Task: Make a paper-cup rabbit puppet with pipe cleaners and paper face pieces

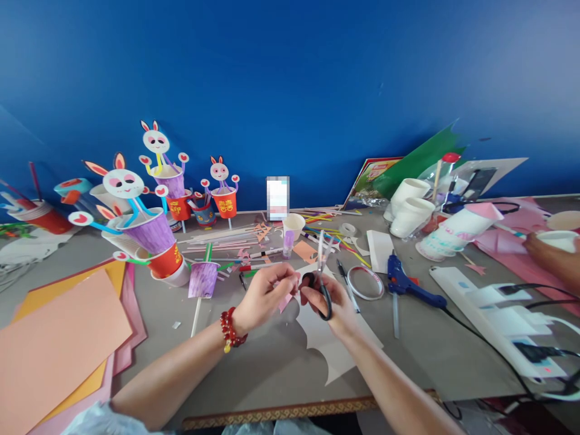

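My right hand point(330, 300) grips a pair of black-handled scissors point(321, 272), blades pointing up and away from me. My left hand point(264, 294), with a red bead bracelet on the wrist, pinches a small pink paper piece point(285, 301) right beside the scissor handles. Both hands meet over the middle of the grey table point(235, 356), above a white cut paper sheet point(333, 353).
Paper-cup rabbit crafts point(140, 226) stand at the left. Orange and pink paper sheets point(58, 344) lie at the near left. A blue glue gun point(408, 284), tape ring point(366, 283), power strip point(498, 314) and white cups point(410, 205) sit to the right. Another person's hand point(550, 254) holds a cup at far right.
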A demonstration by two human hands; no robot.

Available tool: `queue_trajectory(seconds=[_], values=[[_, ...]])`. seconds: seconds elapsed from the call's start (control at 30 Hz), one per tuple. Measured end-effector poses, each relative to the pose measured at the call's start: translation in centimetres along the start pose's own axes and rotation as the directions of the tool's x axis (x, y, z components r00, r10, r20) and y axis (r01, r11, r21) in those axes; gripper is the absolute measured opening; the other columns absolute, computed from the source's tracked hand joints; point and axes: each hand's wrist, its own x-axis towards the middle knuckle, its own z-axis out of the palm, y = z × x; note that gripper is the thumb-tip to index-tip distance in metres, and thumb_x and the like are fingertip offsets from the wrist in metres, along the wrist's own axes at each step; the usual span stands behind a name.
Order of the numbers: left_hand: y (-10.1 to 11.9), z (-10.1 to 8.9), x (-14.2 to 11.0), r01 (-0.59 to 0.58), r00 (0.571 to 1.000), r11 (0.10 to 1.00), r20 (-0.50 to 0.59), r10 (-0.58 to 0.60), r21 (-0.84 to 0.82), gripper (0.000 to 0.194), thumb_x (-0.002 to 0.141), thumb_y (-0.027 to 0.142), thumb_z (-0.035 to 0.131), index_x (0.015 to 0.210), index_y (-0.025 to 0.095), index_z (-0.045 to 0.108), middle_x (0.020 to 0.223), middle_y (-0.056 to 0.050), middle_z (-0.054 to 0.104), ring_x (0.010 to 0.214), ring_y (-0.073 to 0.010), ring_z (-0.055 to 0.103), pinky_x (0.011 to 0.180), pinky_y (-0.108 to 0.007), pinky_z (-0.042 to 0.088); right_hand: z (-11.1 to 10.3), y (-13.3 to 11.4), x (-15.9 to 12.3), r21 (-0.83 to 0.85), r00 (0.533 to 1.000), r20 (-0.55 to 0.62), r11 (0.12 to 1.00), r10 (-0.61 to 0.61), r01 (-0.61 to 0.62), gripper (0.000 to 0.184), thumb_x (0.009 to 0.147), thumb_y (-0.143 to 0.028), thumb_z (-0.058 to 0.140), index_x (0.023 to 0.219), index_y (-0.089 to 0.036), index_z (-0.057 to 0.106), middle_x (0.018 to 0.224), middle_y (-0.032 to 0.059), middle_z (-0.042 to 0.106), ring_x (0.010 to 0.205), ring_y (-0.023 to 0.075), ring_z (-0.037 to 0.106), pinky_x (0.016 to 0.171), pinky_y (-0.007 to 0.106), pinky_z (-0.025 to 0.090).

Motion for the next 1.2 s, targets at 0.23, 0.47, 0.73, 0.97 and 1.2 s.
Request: queue_trajectory(seconds=[0.23, 0.47, 0.73, 0.97, 1.2], values=[[1.0, -1.3, 0.6, -0.144, 0.985, 0.989, -0.100, 0.139, -0.038, 0.017, 0.091, 0.022, 0.052, 0.078, 0.016, 0.060, 0.091, -0.006, 0.057, 0.078, -0.0152, 0.055, 0.073, -0.027, 0.046, 0.9, -0.6, 0.0, -0.004, 0.976, 0.190, 0.994, 0.106, -0.107, 0.044, 0.071, -0.058, 0.075, 0.070, -0.017, 0.058, 0.058, -0.0010, 0.057, 0.049, 0.0105, 0.049, 0.049, 0.023, 0.039], [0.6, -1.0, 0.5, -0.140, 0.987, 0.988, -0.087, 0.134, -0.058, 0.017, 0.092, 0.020, 0.051, 0.079, 0.016, 0.060, 0.088, -0.005, 0.057, 0.078, -0.0151, 0.054, 0.072, -0.027, 0.045, 0.8, 0.2, 0.0, -0.007, 0.967, 0.193, 0.986, 0.167, -0.168, 0.046, 0.067, -0.058, 0.079, 0.069, -0.017, 0.058, 0.057, -0.0021, 0.056, 0.047, 0.0103, 0.050, 0.047, 0.023, 0.037], [0.6, -0.8, 0.6, -0.126, 0.989, 0.991, -0.087, 0.122, -0.041, 0.021, 0.093, 0.021, 0.050, 0.074, 0.016, 0.058, 0.080, -0.003, 0.057, 0.075, -0.0147, 0.053, 0.071, -0.026, 0.043, 0.8, 0.2, 0.0, -0.003, 0.968, 0.192, 0.987, 0.161, -0.163, 0.047, 0.067, -0.059, 0.078, 0.068, -0.016, 0.058, 0.056, -0.0022, 0.056, 0.046, 0.0099, 0.051, 0.047, 0.022, 0.038], [0.5, -0.8, 0.5, -0.125, 0.989, 0.992, -0.084, 0.122, -0.030, 0.021, 0.093, 0.020, 0.050, 0.074, 0.016, 0.058, 0.080, -0.003, 0.057, 0.075, -0.0147, 0.053, 0.071, -0.027, 0.043, 0.8, 0.4, 0.0, -0.007, 0.968, 0.189, 0.986, 0.163, -0.165, 0.046, 0.066, -0.058, 0.079, 0.067, -0.016, 0.058, 0.056, -0.0026, 0.056, 0.046, 0.0096, 0.050, 0.046, 0.022, 0.037], [0.5, -0.9, 0.6, -0.143, 0.987, 0.990, -0.079, 0.142, -0.011, 0.022, 0.093, 0.020, 0.049, 0.073, 0.016, 0.057, 0.079, -0.003, 0.057, 0.075, -0.0147, 0.053, 0.071, -0.027, 0.042, 0.7, 0.4, 0.0, -0.021, 0.968, 0.188, 0.986, 0.165, -0.164, 0.046, 0.066, -0.058, 0.078, 0.066, -0.017, 0.057, 0.056, -0.0026, 0.055, 0.046, 0.0096, 0.050, 0.045, 0.022, 0.037]])
